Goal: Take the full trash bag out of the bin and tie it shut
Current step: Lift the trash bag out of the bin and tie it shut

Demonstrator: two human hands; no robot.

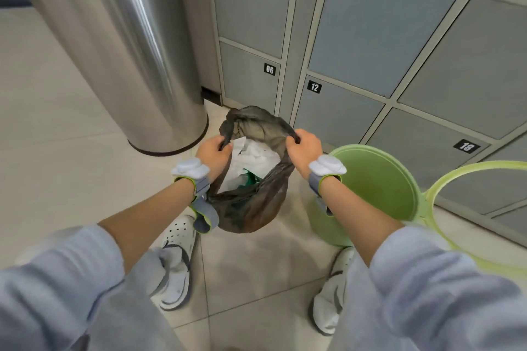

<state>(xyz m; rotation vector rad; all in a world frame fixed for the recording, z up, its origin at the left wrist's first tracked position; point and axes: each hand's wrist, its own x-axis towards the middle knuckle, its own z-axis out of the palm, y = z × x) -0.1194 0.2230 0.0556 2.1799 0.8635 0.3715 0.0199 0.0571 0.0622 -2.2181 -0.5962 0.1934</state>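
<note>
1. Head view, looking down: the bag [251, 208] is out of the bin [379, 179] and hangs between both hands above the floor [57, 122], just left of the bin, whose inside looks bare.
2. Left hand [212, 155]: fingers curled tight around a bunched section of the bag's rim on the left side.
3. Right hand [303, 148]: closed in a fist on a gathered section of rim on the right side, opposite the left.
4. Mouth of the bag: held wide between the two grips, not yet tied; white paper [256, 157] and a green scrap [251, 178] show inside.
5. Handling, as a judgement: thin dark film, soft and limp, with no shape of its own; the load looks light, mostly crumpled paper, since the bag sags only modestly. Film of this kind can slip or stretch if pulled hard.
6. Where to hold: the two bunched rim sections already serve as tails; keeping hold near their ends leaves enough slack to cross and knot them.
7. Surroundings: a ring [484, 194] leans at the right of the bin; numbered lockers [385, 37] stand behind; a steel cylinder [119, 51] stands at left.
</note>
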